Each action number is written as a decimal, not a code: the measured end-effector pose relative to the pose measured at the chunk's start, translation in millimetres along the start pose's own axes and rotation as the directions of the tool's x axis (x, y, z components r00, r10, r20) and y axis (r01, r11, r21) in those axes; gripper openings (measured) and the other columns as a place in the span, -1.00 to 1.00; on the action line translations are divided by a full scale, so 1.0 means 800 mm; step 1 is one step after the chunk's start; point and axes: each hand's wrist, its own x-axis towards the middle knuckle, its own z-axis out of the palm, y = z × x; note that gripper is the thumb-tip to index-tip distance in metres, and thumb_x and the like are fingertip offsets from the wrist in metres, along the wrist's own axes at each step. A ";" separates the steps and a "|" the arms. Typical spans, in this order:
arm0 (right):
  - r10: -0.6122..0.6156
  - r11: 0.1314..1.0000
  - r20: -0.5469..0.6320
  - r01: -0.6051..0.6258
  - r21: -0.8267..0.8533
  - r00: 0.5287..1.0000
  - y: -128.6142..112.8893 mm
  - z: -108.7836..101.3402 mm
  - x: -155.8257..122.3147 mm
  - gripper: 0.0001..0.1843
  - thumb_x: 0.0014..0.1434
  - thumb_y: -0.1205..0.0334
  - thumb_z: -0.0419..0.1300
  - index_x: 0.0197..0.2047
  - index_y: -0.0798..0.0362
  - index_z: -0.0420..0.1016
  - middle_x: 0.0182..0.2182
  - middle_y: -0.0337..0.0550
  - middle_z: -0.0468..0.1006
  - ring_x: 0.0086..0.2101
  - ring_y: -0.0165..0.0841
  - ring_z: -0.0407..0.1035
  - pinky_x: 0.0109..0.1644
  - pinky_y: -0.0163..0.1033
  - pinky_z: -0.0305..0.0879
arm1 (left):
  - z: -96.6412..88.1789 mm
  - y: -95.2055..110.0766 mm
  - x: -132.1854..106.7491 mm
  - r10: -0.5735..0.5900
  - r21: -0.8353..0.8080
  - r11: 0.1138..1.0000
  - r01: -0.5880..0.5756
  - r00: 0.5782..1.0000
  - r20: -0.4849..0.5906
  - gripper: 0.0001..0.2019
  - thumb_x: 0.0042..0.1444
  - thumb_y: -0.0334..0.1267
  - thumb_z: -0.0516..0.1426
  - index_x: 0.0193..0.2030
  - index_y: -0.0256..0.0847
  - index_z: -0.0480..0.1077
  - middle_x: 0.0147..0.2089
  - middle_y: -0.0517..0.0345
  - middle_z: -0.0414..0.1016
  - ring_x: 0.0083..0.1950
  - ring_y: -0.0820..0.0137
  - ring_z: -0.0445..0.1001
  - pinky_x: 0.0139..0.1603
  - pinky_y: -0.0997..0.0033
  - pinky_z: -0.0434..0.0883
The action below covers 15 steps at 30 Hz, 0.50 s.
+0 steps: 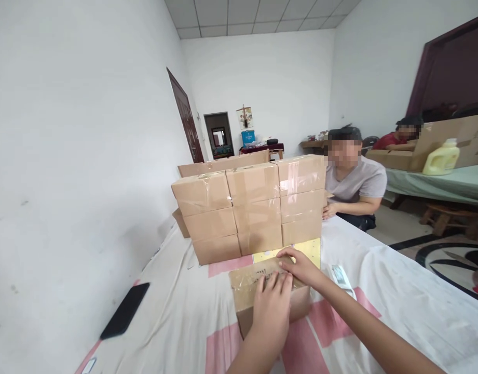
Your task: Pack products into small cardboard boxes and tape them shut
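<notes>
A small cardboard box [244, 280] with clear tape and dark handwriting on its top sits on the cloth in front of me. My left hand [273, 298] lies on the top of this box, fingers stretched out over the near side. At the far right edge of the same box, my right hand [301, 269] has its fingers curled and its thumb close to the index finger, gripping the edge. Part of the box top is hidden under both hands. Just beyond stands a wall of stacked, taped cardboard boxes [258, 208], in rows and columns.
A black phone [125, 310] lies at the left edge of the bed-like surface [176, 322]. Right of the box is a white device [340, 278]. A person [355, 179] crouches beside the stack; another person [398, 137] is behind, near a yellow jug [441, 157]. The wall borders the left.
</notes>
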 end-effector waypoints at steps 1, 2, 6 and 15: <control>0.015 1.000 -0.013 -0.015 0.011 1.000 0.001 0.001 0.000 -0.76 0.02 0.12 0.29 -0.22 0.01 0.59 -0.18 -0.06 0.65 -0.09 -0.09 0.52 0.14 0.11 0.41 | 0.001 0.001 0.001 0.009 0.005 1.000 -0.009 1.000 -0.002 -0.48 0.34 -0.30 0.02 0.43 -0.14 0.25 0.37 -0.01 0.40 0.40 0.12 0.34 0.41 -0.11 0.28; 0.030 0.999 -0.032 -0.029 0.019 0.999 0.001 0.002 0.000 -0.77 0.02 0.13 0.27 -0.24 0.01 0.59 -0.20 -0.08 0.65 -0.09 -0.09 0.53 0.13 0.11 0.42 | 0.002 0.000 0.002 0.020 0.012 1.000 -0.020 1.000 -0.009 -0.49 0.33 -0.31 0.02 0.41 -0.14 0.27 0.35 -0.01 0.43 0.39 0.13 0.36 0.40 -0.08 0.29; 0.059 0.998 -0.133 -0.055 0.028 0.989 0.001 0.010 -0.006 -0.80 0.04 0.16 0.20 -0.29 0.01 0.58 -0.26 -0.10 0.65 -0.15 -0.12 0.54 0.10 0.09 0.43 | 0.009 -0.003 -0.001 0.106 0.035 0.994 -0.103 0.992 -0.073 -0.52 0.28 -0.38 0.06 0.32 -0.10 0.37 0.29 0.07 0.50 0.30 0.19 0.45 0.36 0.03 0.35; -0.056 0.992 0.146 0.039 0.118 0.988 -0.023 -0.016 -0.078 -0.44 0.32 -0.20 0.12 0.25 -0.09 0.44 0.37 0.02 0.22 0.40 -0.11 0.07 0.44 0.06 0.08 | 0.017 -0.018 -0.031 0.250 0.121 0.967 -0.223 0.924 -0.290 -0.62 0.31 -0.41 0.07 0.19 0.01 0.48 0.17 0.26 0.60 0.18 0.32 0.54 0.27 0.18 0.37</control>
